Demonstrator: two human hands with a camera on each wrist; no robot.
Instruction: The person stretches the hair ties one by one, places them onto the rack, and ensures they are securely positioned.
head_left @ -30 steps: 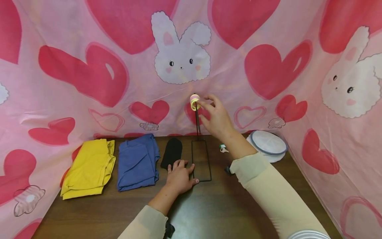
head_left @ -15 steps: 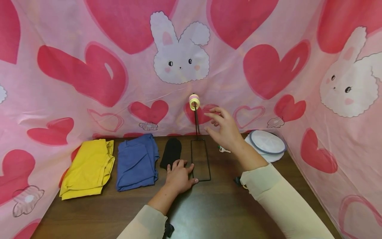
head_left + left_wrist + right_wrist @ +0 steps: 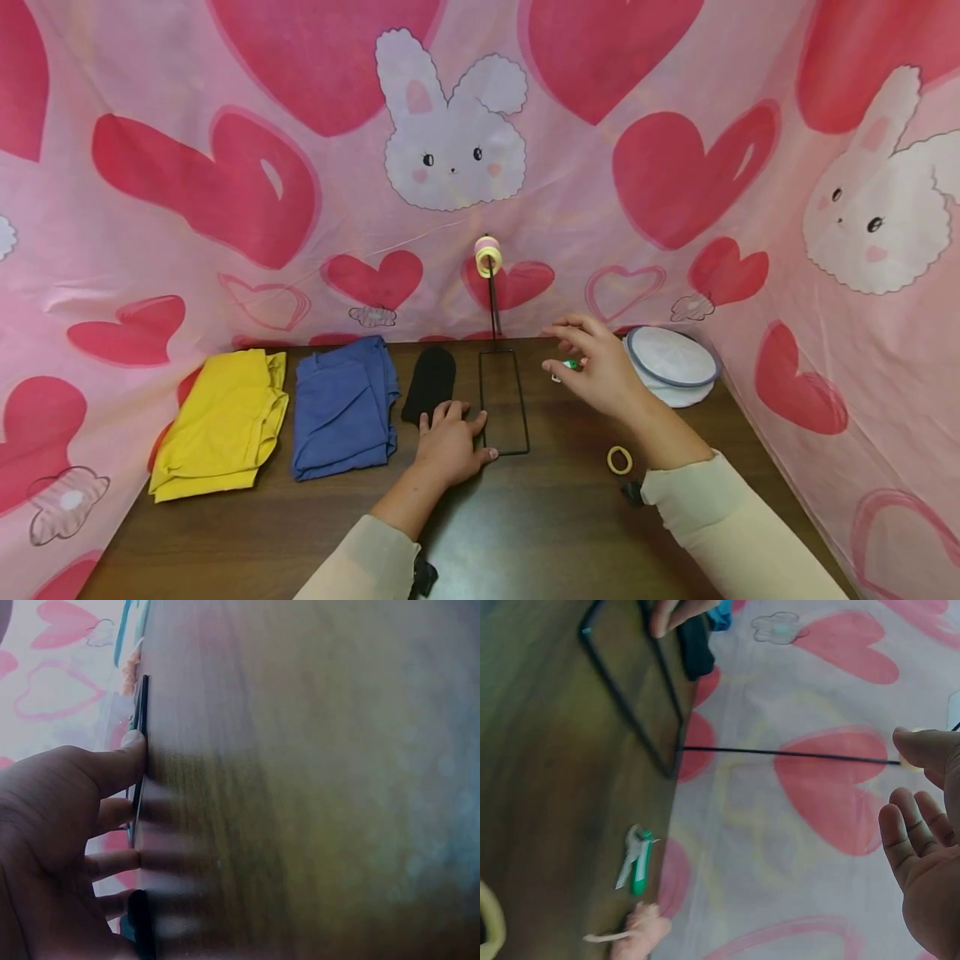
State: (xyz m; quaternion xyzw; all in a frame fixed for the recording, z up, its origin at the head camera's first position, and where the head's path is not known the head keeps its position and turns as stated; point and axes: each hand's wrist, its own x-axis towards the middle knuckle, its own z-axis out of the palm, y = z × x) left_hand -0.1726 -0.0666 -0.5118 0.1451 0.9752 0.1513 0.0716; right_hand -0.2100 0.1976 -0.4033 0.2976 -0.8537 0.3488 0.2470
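Note:
A black wire stand [image 3: 522,408] has a flat rectangular base on the table and a tall upright rod. Yellow and pink rings or rolls [image 3: 487,254] hang at its top; their exact kind is unclear. My left hand [image 3: 447,450] rests with spread fingers at the base's left side, thumb and forefinger touching the wire. Right of the stand, my right hand [image 3: 600,371] hovers with loosely bent fingers and holds nothing. On the table near the right wrist lies a yellow ring [image 3: 610,461]. Partly behind the right hand is a key with a green tag [image 3: 641,866].
Folded yellow cloth [image 3: 221,425] and folded blue cloth [image 3: 345,408] lie at the left. A black flat item [image 3: 431,383] sits beside the left hand. At the back right is a round white mesh item [image 3: 671,358]. A pink patterned curtain closes the back and sides.
My right hand has left the rings at the stand's top and moved down and right, over the key. The yellow ring near its wrist has come into view. My left hand has stayed put.

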